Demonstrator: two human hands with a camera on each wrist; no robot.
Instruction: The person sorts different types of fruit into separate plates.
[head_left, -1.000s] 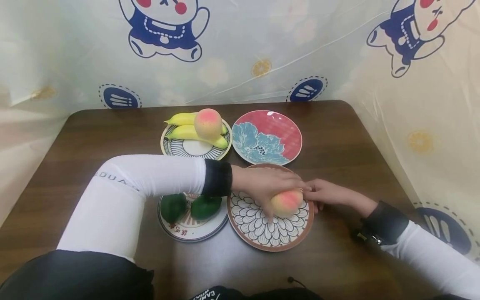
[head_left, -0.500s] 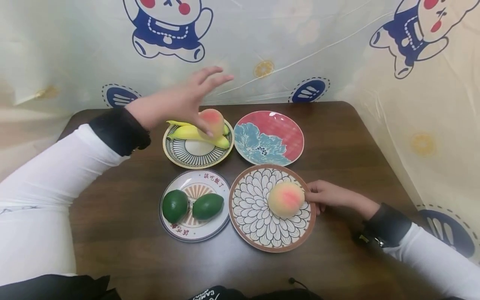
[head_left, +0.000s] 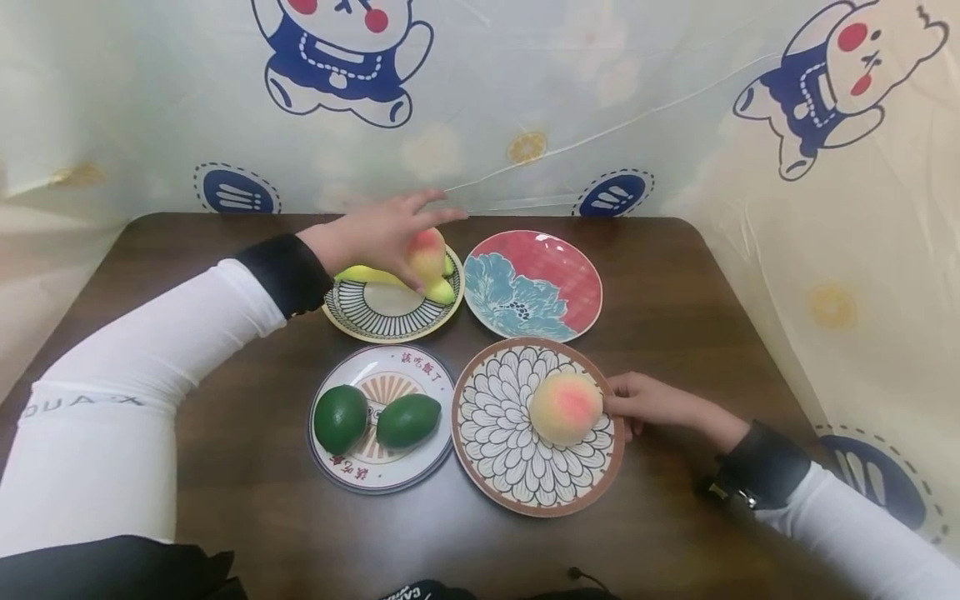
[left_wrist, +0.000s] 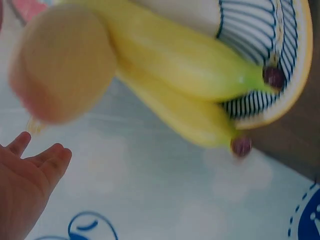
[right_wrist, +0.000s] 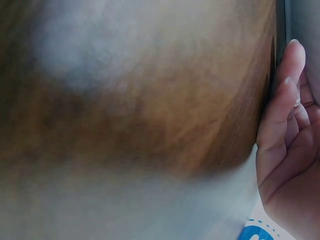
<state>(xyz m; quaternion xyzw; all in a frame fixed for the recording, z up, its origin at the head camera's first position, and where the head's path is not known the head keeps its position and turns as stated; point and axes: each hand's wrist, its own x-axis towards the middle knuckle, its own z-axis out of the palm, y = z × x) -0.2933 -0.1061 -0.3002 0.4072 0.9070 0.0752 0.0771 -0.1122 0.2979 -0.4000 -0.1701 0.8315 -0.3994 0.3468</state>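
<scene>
My left hand point(head_left: 382, 237) reaches over the back-left yellow-rimmed plate point(head_left: 393, 329), thumb and fingers spread around a peach point(head_left: 429, 254). That peach rests on two bananas point(head_left: 372, 277), which the hand partly covers in the head view. In the left wrist view a gap shows between the fingers point(left_wrist: 50, 165) and the peach point(left_wrist: 65, 65). My right hand point(head_left: 667, 404) holds the right rim of a brown-rimmed, petal-patterned plate point(head_left: 502, 433), thumb at the rim and the other fingers partly hidden under it. Another peach point(head_left: 566, 408) sits on this plate, close to the thumb.
A white plate point(head_left: 330, 475) at front left bears two dark green fruits point(head_left: 341, 419). Behind the petal-patterned plate stands a red plate with a blue flower point(head_left: 525, 287). All four plates stand close together on a brown wooden table point(head_left: 675, 333). A printed curtain point(head_left: 480, 100) hangs behind.
My left hand has left the peach on the petal-patterned plate and moved to the back left, then lowered around the peach on the bananas. My right hand keeps its place at the rim.
</scene>
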